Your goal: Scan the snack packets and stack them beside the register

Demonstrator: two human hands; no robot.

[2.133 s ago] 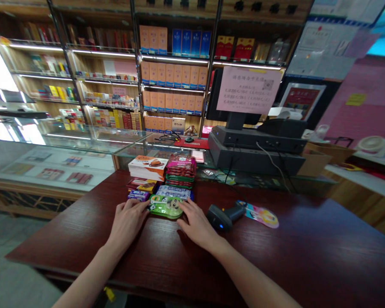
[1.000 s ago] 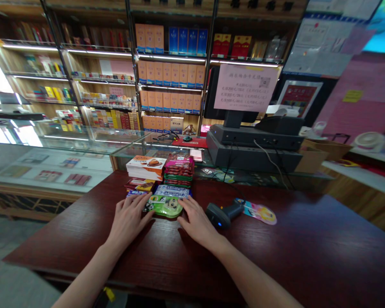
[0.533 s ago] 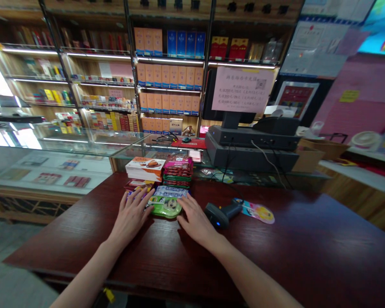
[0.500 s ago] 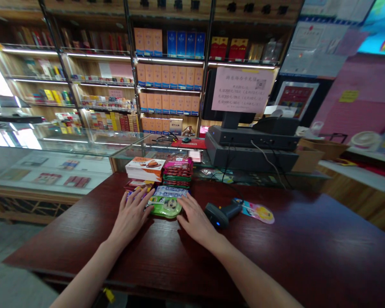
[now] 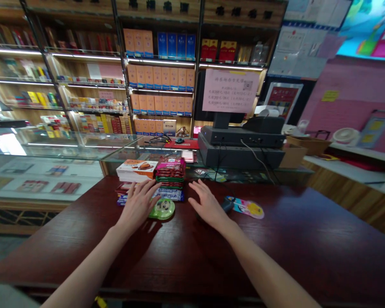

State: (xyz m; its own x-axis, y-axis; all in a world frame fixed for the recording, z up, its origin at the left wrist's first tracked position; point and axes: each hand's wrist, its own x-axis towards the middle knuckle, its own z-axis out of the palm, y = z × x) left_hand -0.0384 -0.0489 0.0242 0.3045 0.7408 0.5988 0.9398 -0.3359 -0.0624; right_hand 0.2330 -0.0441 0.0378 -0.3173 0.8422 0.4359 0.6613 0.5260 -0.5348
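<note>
My left hand (image 5: 140,203) is open, its fingers spread over the left part of a green package with a panda face (image 5: 164,208). Whether it touches the package I cannot tell. Behind it lie blue-and-white packets (image 5: 173,195), partly hidden by my fingers. A stack of pink, brown and green packets (image 5: 170,171) stands beyond them, beside a white and orange box (image 5: 136,169). My right hand (image 5: 208,205) is also open and holds nothing. It hovers to the right of the stack and covers most of a black barcode scanner (image 5: 227,205).
A colourful flat package (image 5: 248,208) lies right of the scanner on the dark wooden table (image 5: 192,256). Behind the table are a glass counter (image 5: 112,160) and a dark cash register (image 5: 240,147) with a pink paper sign (image 5: 229,90). Shelves of boxed goods line the wall.
My right hand has moved off the green package to the right, over the scanner. My left hand has shifted right across the green package. The view has turned slightly right.
</note>
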